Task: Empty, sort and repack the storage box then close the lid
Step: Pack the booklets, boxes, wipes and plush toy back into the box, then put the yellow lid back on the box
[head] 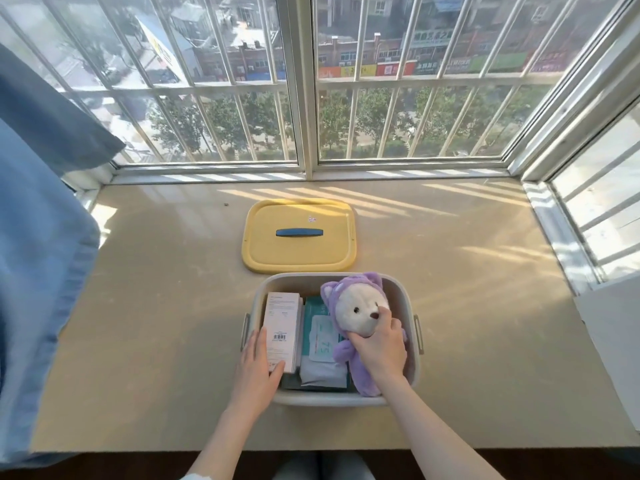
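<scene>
An open beige storage box [329, 399] sits on a pale stone window ledge [138, 306], close to the ledge's near edge and directly in front of the person. Both hands reach into it.

Three things fill the box. A tall white carton [282, 323] with a barcode lies along the left side. A teal and white pack of wipes [323, 344] lies in the middle. A plush toy [356, 315], with a cream face and a purple hooded suit, lies on the right, its head toward the window.

The right hand [379, 346] grasps the plush toy at the neck, thumb under the chin and fingers over the cheek. The toy's head rises above the box rim; its body stays inside, against the right wall.

The left hand [258, 368] holds the near left corner of the white carton. The fingers lie along the carton's left edge, just inside the box wall, and the thumb crosses its near end.

The yellow lid [299, 251] lies flat on the ledge just beyond the box, toward the window, nearly touching the far rim. It has a dark blue handle [299, 232] across its middle.

A blue curtain [34, 271] hangs over the left end of the ledge. Behind the ledge, a barred window [304, 98] looks down on trees and shopfronts.
</scene>
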